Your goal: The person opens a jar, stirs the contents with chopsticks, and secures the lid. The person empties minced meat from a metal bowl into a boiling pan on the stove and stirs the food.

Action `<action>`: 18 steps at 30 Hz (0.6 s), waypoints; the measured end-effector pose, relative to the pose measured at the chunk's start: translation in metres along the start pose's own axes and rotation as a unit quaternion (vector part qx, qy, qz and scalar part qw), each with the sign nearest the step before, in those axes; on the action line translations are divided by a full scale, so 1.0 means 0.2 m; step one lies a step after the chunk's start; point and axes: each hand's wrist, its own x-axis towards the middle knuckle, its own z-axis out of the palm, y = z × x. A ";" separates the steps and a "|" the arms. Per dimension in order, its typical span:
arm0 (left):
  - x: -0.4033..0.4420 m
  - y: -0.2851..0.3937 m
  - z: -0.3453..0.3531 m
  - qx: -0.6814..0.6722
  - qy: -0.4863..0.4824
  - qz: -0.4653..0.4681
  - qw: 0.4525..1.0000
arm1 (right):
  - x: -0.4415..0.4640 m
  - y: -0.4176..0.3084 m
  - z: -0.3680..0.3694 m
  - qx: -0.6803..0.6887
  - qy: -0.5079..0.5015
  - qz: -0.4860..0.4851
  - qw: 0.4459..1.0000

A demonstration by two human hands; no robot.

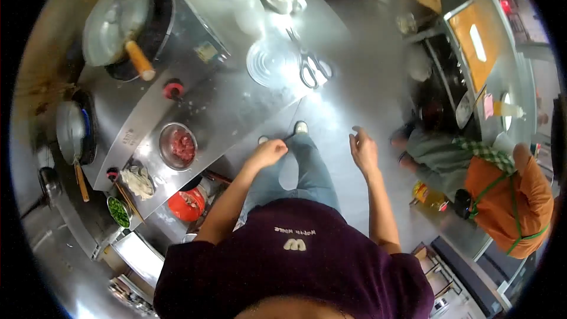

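Observation:
My left hand [270, 153] hangs in the air in front of my body, its fingers curled in, with nothing visible in them. Nearest to it on the steel counter is a metal bowl [166, 156] of raw meat pieces [183, 146]. Across from it, my right hand [363, 149] is held over the floor, fingers loosely apart and holding nothing. Neither hand touches anything. Beyond both, a pair of scissors [307, 68] lies on the counter beside a clear round lid or dish [263, 62].
To the left stand a wok [112, 23] with a wooden handle, a smaller pan [69, 133] on a burner, a cloth [137, 182] and a bowl of chopped greens [119, 211]. At right a person in an orange apron [502, 201] bends near an oil bottle [429, 196].

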 end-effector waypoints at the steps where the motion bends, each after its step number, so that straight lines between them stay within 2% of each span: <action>1: 0.11 -0.16 0.10 0.032 -0.009 -0.018 0.999 | -0.06 0.04 0.05 -0.001 -0.009 0.012 1.000; 2: 0.22 -0.32 0.19 0.063 -0.027 -0.039 0.997 | -0.17 0.11 0.10 -0.003 -0.025 0.031 0.999; 4: 0.38 -0.54 0.28 0.158 0.071 -0.092 0.981 | -0.33 0.29 0.23 0.005 -0.079 0.051 0.996; 6: 0.53 -0.68 0.30 0.063 0.178 -0.111 0.976 | -0.36 0.49 0.36 0.018 -0.105 0.049 0.993; 8: 0.62 -0.68 0.24 0.045 0.242 -0.093 0.965 | -0.40 0.69 0.49 0.028 -0.137 0.088 0.986; 9: 0.73 -0.86 0.23 0.068 0.255 -0.144 0.954 | -0.41 0.78 0.54 0.039 -0.114 0.091 0.989; 11: 0.83 -0.90 0.25 0.171 0.262 -0.239 0.919 | -0.45 0.96 0.61 0.068 -0.102 0.108 0.987; 13: 0.95 -0.88 0.20 0.347 0.285 -0.272 0.851 | -0.52 1.11 0.65 0.113 -0.104 0.174 0.973; 15: 1.08 -0.93 0.14 0.405 0.311 -0.281 0.813 | -0.60 1.29 0.73 0.128 -0.090 0.205 0.966; 18: 1.27 -1.04 0.01 0.406 0.347 -0.251 0.807 | -0.72 1.51 0.84 0.127 -0.080 0.251 0.956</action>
